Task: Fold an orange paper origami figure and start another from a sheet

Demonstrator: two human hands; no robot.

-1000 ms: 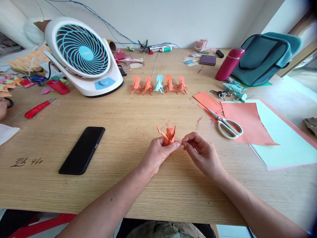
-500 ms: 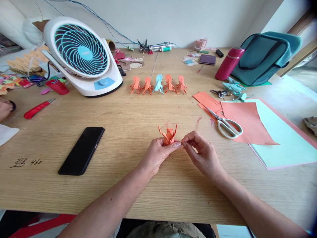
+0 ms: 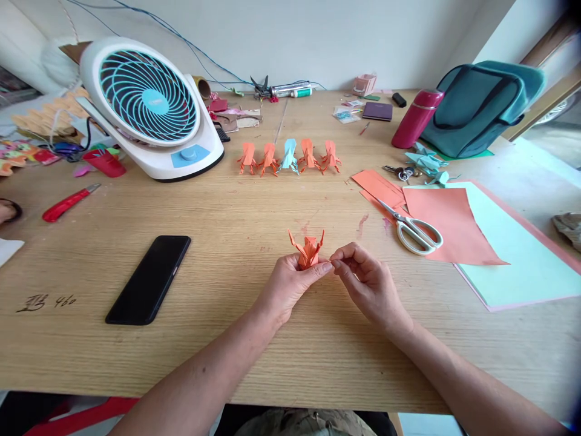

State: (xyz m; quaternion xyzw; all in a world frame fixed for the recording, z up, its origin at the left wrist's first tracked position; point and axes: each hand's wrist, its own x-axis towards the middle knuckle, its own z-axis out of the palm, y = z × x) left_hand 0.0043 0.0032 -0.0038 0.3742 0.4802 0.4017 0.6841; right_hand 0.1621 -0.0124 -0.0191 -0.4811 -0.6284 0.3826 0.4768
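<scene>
An orange origami figure [image 3: 309, 250] with two thin limbs pointing up is held over the near middle of the table. My left hand [image 3: 293, 281] is closed round its lower part, thumb pressed along the front. Just to the right, my right hand [image 3: 365, 281] pinches with thumb and forefinger by the left thumb's tip, at what looks like a thin orange point of the same figure; the fingers mostly hide it. Farther back stands a row of several folded paper figures, orange ones [image 3: 307, 154] with a light blue one [image 3: 289, 155] in the middle.
Scissors [image 3: 418, 235] lie on orange paper [image 3: 454, 221] at right, beside keys [image 3: 403, 173] and blue folded figures [image 3: 426, 160]. A black phone [image 3: 149, 280], a red utility knife [image 3: 68, 204] and a fan [image 3: 154, 109] occupy the left. A flask [image 3: 417, 118] leans by a teal bag [image 3: 481, 109]. Another person's hand [image 3: 8, 210] is at far left.
My hands keep nearly the same hold on the orange figure, the right hand shifting very slightly. The other person's hand has drawn back toward the left edge. The view has moved a little.
</scene>
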